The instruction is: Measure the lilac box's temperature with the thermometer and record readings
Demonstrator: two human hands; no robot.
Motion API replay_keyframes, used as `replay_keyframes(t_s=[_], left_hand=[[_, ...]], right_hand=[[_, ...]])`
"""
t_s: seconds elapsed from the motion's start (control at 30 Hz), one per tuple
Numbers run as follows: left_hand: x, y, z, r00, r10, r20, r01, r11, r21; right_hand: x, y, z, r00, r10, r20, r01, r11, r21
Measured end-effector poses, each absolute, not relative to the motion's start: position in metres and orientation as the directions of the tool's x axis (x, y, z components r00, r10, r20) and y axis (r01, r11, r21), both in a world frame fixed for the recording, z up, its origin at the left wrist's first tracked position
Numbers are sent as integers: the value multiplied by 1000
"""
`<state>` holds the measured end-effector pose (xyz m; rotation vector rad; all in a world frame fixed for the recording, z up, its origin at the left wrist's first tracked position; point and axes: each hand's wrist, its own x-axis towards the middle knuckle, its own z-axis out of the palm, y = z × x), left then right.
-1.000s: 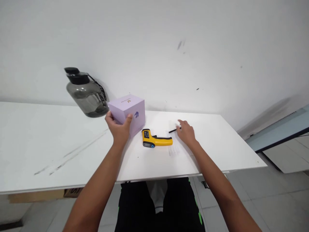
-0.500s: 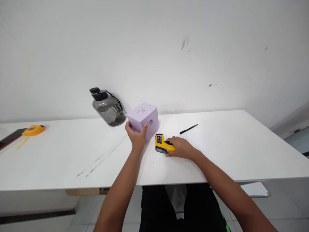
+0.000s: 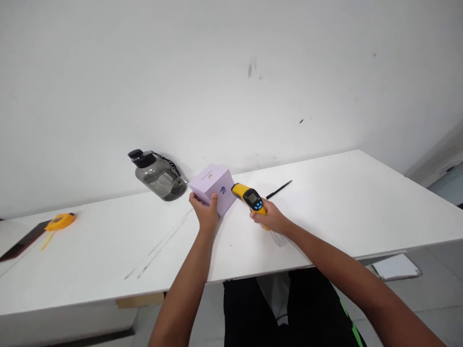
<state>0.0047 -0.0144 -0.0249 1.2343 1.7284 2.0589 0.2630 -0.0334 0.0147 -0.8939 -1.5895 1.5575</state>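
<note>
No text is legible; the lilac cube-shaped cardboard box (image 3: 214, 187) bears a blue emblem (image 3: 223, 190) and tiny gold print (image 3: 209, 177).

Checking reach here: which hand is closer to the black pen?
Right. The right hand, gripping the yellow device, is just in front of the pen; the left hand is farther left, on the lilac box.
</note>
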Motion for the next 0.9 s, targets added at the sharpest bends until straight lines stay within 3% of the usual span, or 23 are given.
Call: replay_keyframes(t_s=[0.1,0.3,0.67,0.9], left_hand=[[5,-14,-27,-622,648,439,344,-278,897],[9,-14,-29,-611,685,396,334,-230,914],[15,-11,-22,-700,636,326,212,-250,945],[35,-18,-27,-598,714,366,242,-274,931]], right_hand=[[261,-34,13,-417,908,21,-50,0,-999],[255,-41,15,-297,954,39,32,50,-998],[254,-39,9,-339,939,51,18,61,-998],[250,-47,15,-369,924,98,-5,103,-995]])
